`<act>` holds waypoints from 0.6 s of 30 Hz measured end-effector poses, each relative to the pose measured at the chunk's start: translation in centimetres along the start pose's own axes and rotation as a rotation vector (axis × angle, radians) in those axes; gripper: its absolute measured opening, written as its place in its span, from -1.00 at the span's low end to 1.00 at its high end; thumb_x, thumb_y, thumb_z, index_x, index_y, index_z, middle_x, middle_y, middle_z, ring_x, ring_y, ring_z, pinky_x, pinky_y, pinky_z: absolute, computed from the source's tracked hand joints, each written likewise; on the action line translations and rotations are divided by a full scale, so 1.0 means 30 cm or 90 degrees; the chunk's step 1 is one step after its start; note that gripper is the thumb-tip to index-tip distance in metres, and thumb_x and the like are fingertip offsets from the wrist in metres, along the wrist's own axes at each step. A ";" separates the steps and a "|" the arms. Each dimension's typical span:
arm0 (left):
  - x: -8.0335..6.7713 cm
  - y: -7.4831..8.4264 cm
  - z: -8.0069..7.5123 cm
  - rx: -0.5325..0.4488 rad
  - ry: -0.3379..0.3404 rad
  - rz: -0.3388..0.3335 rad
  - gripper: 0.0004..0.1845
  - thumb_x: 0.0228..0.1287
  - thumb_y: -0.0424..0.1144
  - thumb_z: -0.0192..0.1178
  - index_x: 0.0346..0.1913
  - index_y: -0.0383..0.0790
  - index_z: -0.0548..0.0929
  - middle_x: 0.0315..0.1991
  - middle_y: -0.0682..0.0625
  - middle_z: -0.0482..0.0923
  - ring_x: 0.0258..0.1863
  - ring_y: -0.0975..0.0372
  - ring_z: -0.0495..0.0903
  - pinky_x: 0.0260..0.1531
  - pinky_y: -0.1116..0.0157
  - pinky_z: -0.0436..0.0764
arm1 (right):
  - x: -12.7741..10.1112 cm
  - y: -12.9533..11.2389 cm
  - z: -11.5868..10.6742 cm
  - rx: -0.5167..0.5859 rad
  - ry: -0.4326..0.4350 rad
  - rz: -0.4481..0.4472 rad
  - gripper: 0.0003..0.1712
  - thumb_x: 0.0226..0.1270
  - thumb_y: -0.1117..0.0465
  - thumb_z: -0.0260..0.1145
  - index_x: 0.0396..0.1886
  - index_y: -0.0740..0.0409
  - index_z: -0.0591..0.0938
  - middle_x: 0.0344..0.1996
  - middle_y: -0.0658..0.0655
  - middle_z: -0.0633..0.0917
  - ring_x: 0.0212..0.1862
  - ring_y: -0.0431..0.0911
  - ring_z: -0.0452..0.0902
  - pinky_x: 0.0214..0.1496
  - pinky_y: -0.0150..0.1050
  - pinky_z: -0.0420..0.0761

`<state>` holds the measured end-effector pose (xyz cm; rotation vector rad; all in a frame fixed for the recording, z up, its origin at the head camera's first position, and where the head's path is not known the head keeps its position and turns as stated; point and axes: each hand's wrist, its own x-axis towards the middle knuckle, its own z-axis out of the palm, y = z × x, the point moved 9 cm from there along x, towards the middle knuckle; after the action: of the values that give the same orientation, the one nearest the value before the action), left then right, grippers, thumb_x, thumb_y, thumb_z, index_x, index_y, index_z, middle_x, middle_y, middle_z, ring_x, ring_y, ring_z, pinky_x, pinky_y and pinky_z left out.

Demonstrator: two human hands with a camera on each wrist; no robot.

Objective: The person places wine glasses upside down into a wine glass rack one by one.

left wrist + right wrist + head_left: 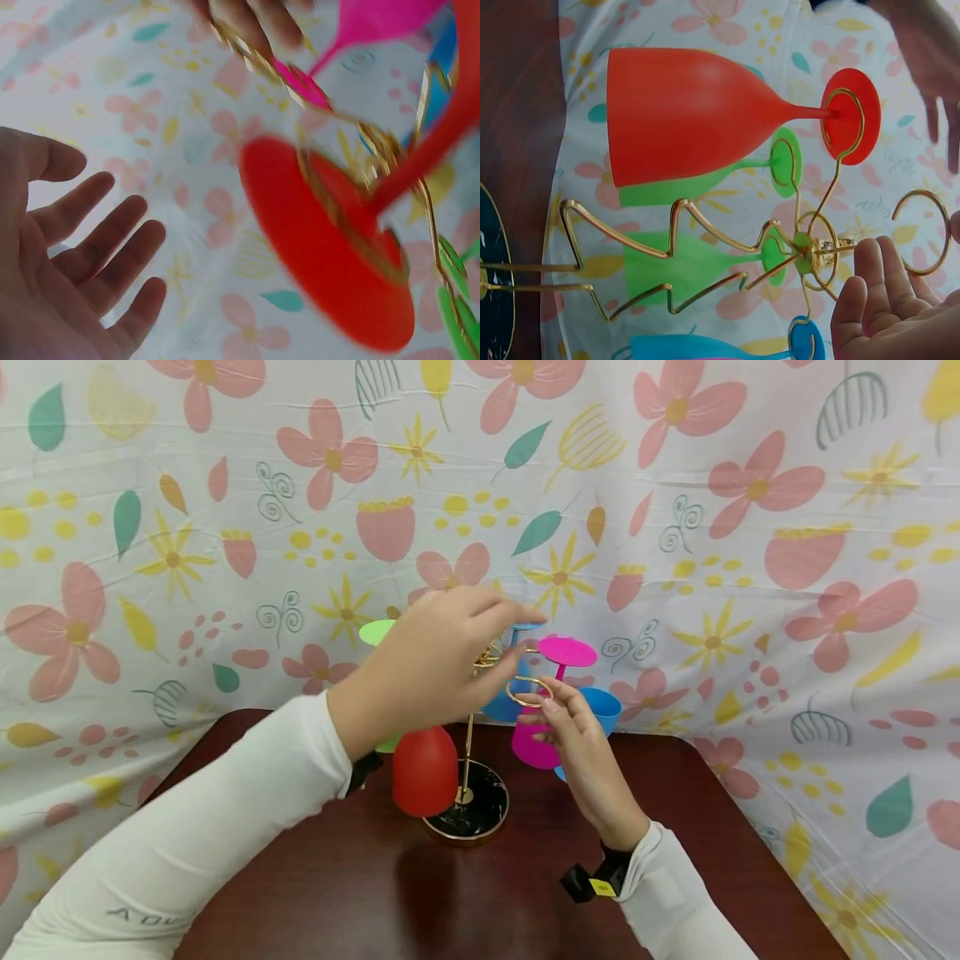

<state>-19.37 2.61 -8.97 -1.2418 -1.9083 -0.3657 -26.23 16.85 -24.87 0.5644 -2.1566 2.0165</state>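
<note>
A gold wire wine glass rack on a round black marbled base carries upside-down plastic goblets, hung by their feet in ring hooks. The red goblet hangs at the front, a pink goblet on the right, blue goblets behind it. Green goblets hang on the left side, mostly hidden in the head view. My right hand holds a bare ring hook of the rack between thumb and fingers. My left hand hovers near the rack's top, its fingers loosely spread, holding nothing in the left wrist view.
The rack stands on a dark reddish-brown table. A floral cloth hangs behind and at both sides of the table. The red goblet's bowl hangs close beside my left forearm.
</note>
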 end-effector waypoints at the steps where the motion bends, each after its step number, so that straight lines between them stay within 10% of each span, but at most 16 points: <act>1: -0.014 0.025 -0.004 -0.003 0.018 0.013 -0.69 0.32 -0.16 0.20 0.07 -0.16 0.68 -0.08 0.04 0.66 -0.17 0.21 0.62 -0.29 0.24 0.56 | -0.002 -0.002 -0.001 -0.005 -0.004 -0.004 -0.38 0.54 -0.15 0.01 0.45 -0.04 0.20 0.28 0.11 0.46 0.26 0.03 0.38 0.25 0.00 0.37; 18: -0.244 0.120 0.121 -0.141 -0.024 0.007 -0.57 0.29 -0.12 0.23 0.19 -0.14 0.60 0.19 0.00 0.52 0.19 0.23 0.47 0.16 0.20 0.45 | -0.019 -0.010 -0.005 0.009 -0.058 -0.015 -0.43 0.59 -0.11 -0.07 0.47 -0.07 0.20 0.26 0.15 0.39 0.26 0.11 0.33 0.28 -0.01 0.36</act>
<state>-16.61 1.95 -17.44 -1.4110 -1.9310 -0.5644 -25.62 17.10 -24.77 0.6936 -2.1767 2.0339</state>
